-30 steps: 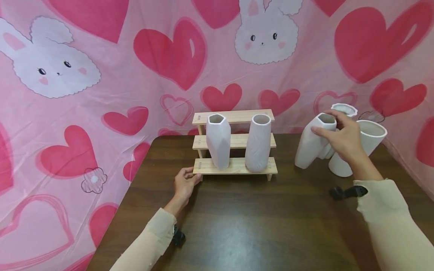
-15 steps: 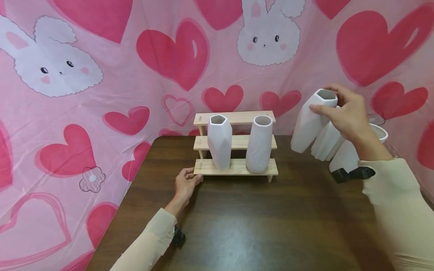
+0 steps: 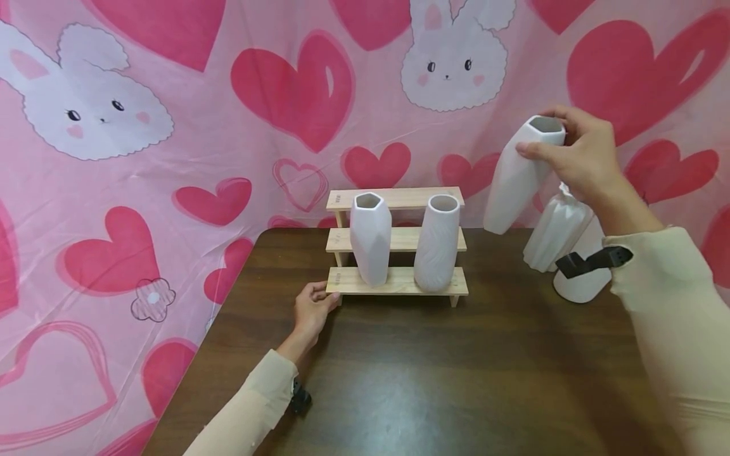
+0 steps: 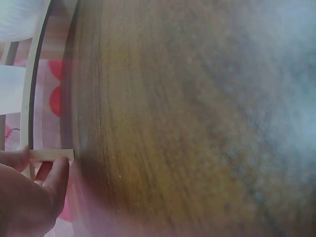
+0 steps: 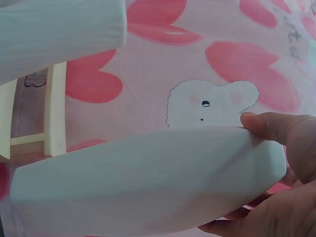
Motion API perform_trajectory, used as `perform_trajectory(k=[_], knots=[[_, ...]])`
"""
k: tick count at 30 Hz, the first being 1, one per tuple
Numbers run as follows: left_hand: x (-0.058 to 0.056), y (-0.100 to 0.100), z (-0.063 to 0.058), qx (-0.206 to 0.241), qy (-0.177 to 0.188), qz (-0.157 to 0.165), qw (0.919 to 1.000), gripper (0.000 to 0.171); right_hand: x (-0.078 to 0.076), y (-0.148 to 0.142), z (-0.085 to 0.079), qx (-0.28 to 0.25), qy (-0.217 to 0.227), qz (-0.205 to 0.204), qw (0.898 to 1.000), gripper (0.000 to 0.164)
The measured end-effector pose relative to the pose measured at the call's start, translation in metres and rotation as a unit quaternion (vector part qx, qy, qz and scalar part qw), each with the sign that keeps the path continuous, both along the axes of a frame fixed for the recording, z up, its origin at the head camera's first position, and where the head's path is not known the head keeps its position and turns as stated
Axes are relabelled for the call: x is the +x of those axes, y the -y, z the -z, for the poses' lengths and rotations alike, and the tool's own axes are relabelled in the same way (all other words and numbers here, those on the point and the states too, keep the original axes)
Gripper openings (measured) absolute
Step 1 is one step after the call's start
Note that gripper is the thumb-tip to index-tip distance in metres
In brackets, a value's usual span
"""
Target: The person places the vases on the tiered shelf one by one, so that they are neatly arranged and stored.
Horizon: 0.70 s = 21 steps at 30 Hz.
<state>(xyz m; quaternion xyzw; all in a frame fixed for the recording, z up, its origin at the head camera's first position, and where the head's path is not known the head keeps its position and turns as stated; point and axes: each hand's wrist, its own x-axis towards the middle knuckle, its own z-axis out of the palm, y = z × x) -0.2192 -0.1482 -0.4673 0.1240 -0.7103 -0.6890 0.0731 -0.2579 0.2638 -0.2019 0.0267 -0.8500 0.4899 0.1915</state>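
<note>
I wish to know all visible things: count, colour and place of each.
Table: 1, dark brown, foreground
Cloth: 1, pink with hearts, behind table
Stand: 1, pale wood, on the table
Faceted vase: 1, white, lowest shelf, left
Rounded vase: 1, white, lowest shelf, right
Fluted vase: 1, white, table's right side
Smooth vase: 1, white, beside fluted vase, partly hidden
Held vase: 1, white, raised at right
Wrist devices: 2, black, one per wrist
Sleeves: 2, beige, on arms
Left hand: 1, bare, at stand's left end
Right hand: 1, bare, around held vase's top
</note>
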Motion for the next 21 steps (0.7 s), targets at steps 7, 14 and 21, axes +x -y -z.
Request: perform_trajectory(k=[7,14,21], knots=[[0.000,0.001,0.000,0.004,-0.007,0.004,1.0000,0.033,-0.008,0.008,-0.018,-0.031,0.009,-0.006,0.999,0.062],[0.000,0.000,-0.001,0.002,-0.003,0.004,1.0000,0.033,-0.014,0.019,-0.031,-0.041,-0.013,-0.015,0.999,0.060],[0.002,-0.001,-0.001,0.004,-0.003,0.000,1.0000,0.033,-0.023,0.031,-0.038,-0.066,-0.012,-0.025,0.997,0.059]])
